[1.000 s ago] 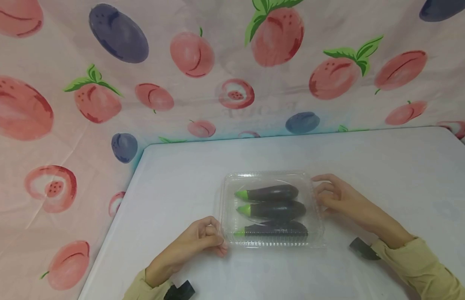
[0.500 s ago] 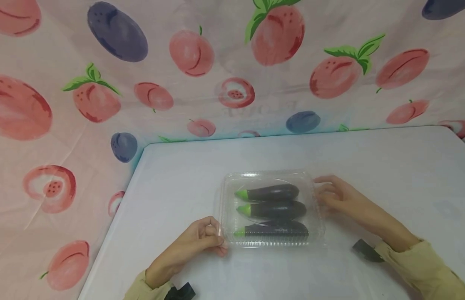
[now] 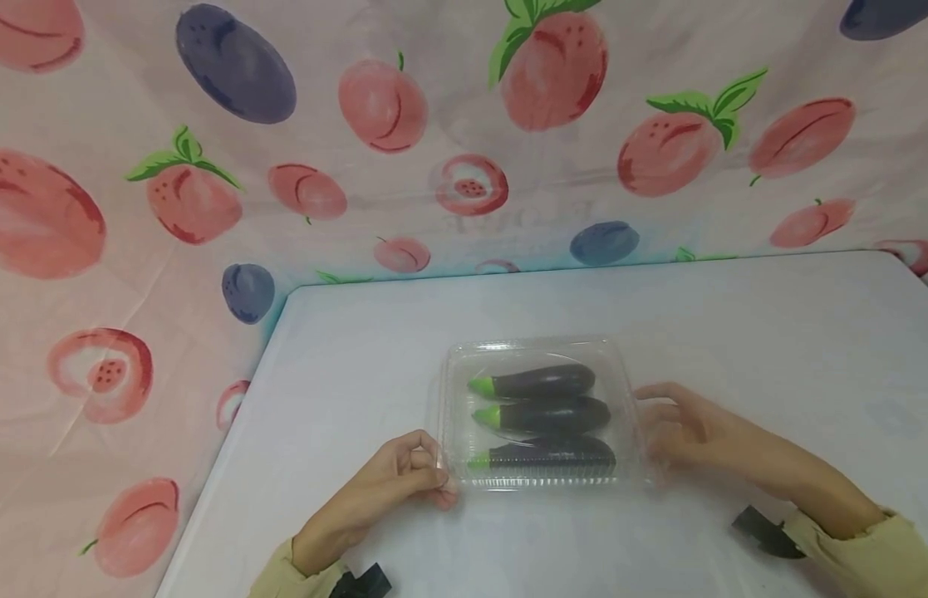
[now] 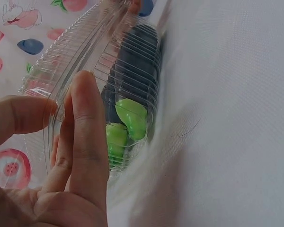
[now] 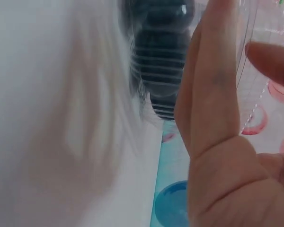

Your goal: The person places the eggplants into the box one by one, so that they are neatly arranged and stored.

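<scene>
A clear plastic clamshell container (image 3: 454, 399) stands on the white table with its lid down, around the middle of the head view. Inside lie three dark eggplants (image 3: 557, 414) with bright green stem ends to the left. My left hand (image 3: 400, 477) pinches the container's rim near its front left corner. In the left wrist view the thumb and fingers meet on that rim beside the green stems (image 4: 131, 116). My right hand (image 3: 691, 432) is at the right edge. There, in the right wrist view, the rim runs between the thumb (image 5: 272, 59) and the straighter fingers (image 5: 215, 85).
The white table (image 3: 366, 349) reaches back to a pink cloth (image 3: 404, 33) printed with peaches and blue plums, which also hangs at the left. Dark straps (image 3: 766, 531) sit at both wrists by the light sleeves.
My right hand has slid along the container's right edge toward the front, its forearm shifting right and nearer. My left hand keeps its place; the container barely shifts.
</scene>
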`<act>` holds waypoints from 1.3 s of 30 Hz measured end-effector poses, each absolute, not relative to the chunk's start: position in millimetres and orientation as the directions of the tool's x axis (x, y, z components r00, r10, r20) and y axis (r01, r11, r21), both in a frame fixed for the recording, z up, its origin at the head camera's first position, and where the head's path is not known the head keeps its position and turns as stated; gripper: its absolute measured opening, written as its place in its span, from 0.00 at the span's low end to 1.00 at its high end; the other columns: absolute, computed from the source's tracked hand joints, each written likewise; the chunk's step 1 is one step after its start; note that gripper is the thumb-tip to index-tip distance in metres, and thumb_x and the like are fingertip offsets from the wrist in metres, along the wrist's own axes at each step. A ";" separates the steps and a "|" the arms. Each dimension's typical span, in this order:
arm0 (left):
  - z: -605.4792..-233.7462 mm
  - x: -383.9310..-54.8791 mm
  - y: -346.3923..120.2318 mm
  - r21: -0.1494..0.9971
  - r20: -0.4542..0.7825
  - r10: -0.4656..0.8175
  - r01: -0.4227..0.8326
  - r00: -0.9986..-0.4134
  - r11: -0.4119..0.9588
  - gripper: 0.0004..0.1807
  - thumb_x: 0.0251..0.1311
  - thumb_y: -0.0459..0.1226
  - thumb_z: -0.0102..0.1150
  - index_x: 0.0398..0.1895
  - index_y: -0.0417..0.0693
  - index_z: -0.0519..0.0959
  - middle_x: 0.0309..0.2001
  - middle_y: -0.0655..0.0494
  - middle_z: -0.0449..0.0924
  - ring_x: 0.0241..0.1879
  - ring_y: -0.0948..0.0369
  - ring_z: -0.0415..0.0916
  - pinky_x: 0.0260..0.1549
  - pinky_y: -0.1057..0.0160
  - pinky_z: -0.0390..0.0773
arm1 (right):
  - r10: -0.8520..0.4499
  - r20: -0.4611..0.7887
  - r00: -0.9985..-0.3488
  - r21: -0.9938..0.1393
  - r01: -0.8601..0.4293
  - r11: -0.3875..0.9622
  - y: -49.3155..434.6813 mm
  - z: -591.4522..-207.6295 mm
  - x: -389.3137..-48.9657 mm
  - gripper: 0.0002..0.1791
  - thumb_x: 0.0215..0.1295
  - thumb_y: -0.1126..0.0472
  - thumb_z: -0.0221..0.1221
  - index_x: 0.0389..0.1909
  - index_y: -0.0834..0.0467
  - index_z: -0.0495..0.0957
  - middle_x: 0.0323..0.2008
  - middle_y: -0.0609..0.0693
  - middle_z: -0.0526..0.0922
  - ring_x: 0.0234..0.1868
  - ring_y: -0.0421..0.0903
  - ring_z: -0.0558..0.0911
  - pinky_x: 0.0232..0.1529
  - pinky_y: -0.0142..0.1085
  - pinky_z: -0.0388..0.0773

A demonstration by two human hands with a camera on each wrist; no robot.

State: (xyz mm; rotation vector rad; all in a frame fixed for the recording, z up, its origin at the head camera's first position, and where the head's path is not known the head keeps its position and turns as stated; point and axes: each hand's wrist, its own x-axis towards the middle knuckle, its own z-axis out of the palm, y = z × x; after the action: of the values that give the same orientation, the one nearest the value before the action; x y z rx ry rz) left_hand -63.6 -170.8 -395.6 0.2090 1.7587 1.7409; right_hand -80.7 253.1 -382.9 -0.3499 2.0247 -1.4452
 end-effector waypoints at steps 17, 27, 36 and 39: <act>-399.3 -64.8 -172.4 0.938 -0.340 0.519 -0.322 -0.784 0.128 0.11 0.65 0.34 0.60 0.42 0.42 0.67 0.31 0.57 0.87 0.36 0.60 0.86 0.46 0.62 0.85 | -0.645 -0.307 -0.700 -0.952 0.213 0.222 250.6 -387.9 -76.0 0.19 0.72 0.66 0.54 0.58 0.64 0.59 0.49 0.61 0.75 0.39 0.56 0.86 0.45 0.39 0.83; -398.6 -64.6 -172.1 0.938 -0.341 0.516 -0.324 -0.786 0.126 0.11 0.65 0.34 0.60 0.42 0.42 0.68 0.31 0.57 0.87 0.36 0.60 0.86 0.46 0.62 0.85 | -0.656 -0.311 -0.687 -0.950 0.217 0.223 247.6 -386.7 -78.5 0.20 0.73 0.66 0.53 0.59 0.68 0.58 0.44 0.61 0.79 0.37 0.52 0.86 0.45 0.34 0.80; -398.0 -63.9 -172.9 0.937 -0.338 0.524 -0.329 -0.782 0.114 0.11 0.65 0.33 0.60 0.42 0.41 0.67 0.32 0.57 0.86 0.36 0.60 0.86 0.47 0.63 0.84 | -0.656 -0.321 -0.683 -0.947 0.231 0.223 245.2 -385.9 -78.5 0.21 0.72 0.66 0.54 0.59 0.70 0.58 0.44 0.61 0.80 0.37 0.48 0.85 0.44 0.36 0.81; -397.1 -63.5 -172.7 0.941 -0.327 0.529 -0.322 -0.783 0.104 0.11 0.65 0.32 0.59 0.42 0.41 0.67 0.32 0.57 0.86 0.35 0.61 0.86 0.47 0.63 0.85 | -0.655 -0.324 -0.683 -0.946 0.235 0.223 245.4 -386.5 -78.7 0.22 0.72 0.66 0.54 0.59 0.70 0.59 0.43 0.61 0.80 0.37 0.48 0.85 0.44 0.35 0.81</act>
State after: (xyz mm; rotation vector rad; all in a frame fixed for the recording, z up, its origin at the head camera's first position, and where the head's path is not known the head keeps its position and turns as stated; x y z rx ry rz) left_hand -63.5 -172.7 -397.1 0.2021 1.7627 1.7472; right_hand -78.7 245.4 -386.5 -0.3910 1.7721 -1.5516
